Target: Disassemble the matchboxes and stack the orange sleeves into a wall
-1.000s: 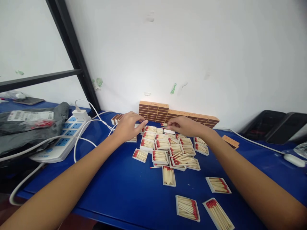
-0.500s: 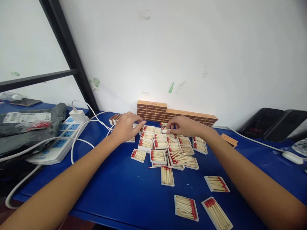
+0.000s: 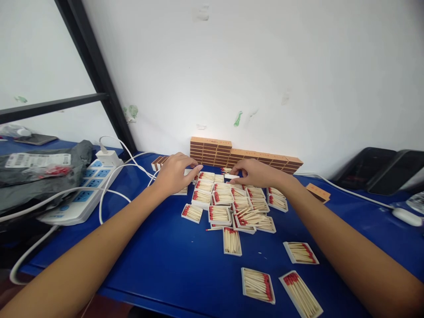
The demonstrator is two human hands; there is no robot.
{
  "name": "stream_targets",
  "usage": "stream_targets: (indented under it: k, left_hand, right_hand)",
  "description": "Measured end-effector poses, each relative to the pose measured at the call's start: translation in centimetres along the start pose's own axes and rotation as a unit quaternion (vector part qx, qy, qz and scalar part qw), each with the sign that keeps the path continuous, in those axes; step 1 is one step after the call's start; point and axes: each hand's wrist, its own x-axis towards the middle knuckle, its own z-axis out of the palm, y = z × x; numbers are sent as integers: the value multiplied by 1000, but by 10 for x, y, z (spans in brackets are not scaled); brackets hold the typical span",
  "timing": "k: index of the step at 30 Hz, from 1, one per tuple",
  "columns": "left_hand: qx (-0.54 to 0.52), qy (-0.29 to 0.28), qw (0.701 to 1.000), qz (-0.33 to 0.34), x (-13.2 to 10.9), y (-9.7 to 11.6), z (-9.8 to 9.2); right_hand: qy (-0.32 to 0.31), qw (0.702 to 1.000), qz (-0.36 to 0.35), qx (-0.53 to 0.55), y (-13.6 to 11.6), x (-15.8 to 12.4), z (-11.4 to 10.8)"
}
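Observation:
Many white matchbox trays full of red-tipped matches lie crowded in the middle of the blue table, some overlapping, such as this filled tray [image 3: 219,214]. My right hand [image 3: 253,172] is at the far side of the cluster, its thumb and fingers closed on the end of a white matchbox tray [image 3: 231,176]. To the left, my left hand [image 3: 174,173] rests beside the far trays, with thumb and fingers apart. A white tray partly shows behind the left thumb. Loose matches [image 3: 248,216] lie across the trays nearer me.
Stacked brown matchboxes [image 3: 212,152] line the wall. Upright boxes [image 3: 159,162] stand behind my left hand, and an orange-brown box [image 3: 318,193] lies right. Three filled trays sit near the front. A power strip [image 3: 82,194] with cables stands left; dark phone-like slabs [image 3: 394,172] lean right.
The tray in my right hand now shows its white side more plainly between thumb and fingers. My left hand stays nearly in place. The view has shifted slightly.

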Motion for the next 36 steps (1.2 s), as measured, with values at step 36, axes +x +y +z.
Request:
stream_targets:
  k: [36]
  left_hand:
    - [-1, -29, 1000, -5, 0, 2, 0]
  right_hand:
    - [126, 989, -25, -70, 7, 8, 23]
